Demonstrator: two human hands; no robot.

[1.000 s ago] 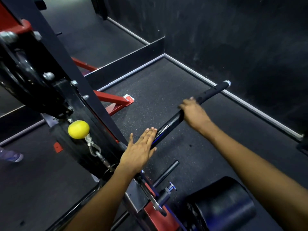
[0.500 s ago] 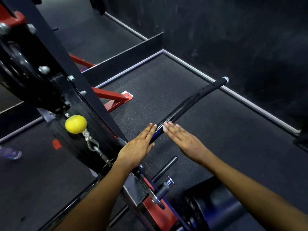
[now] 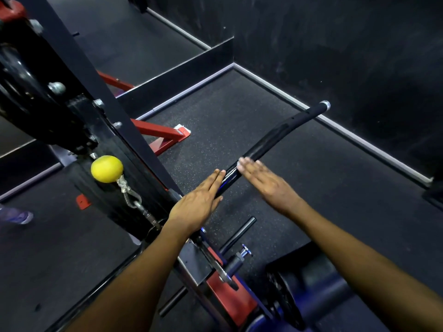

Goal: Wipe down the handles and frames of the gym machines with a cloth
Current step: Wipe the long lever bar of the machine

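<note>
Bar: the black handle bar [image 3: 271,140] runs from the middle to the upper right.
Left hand [image 3: 199,202]: flat, fingers together, on the bar.
Right hand [image 3: 266,182]: flat, fingertips touching it.
Cloth: none seen.
Tip: rub along the whole bar, pressing gently.

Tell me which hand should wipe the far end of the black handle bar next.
Probably the right hand: its flat fingers lie on the handle bar farther out, nearer the far end. The left hand rests closer to the machine frame. No cloth is visible.
</note>
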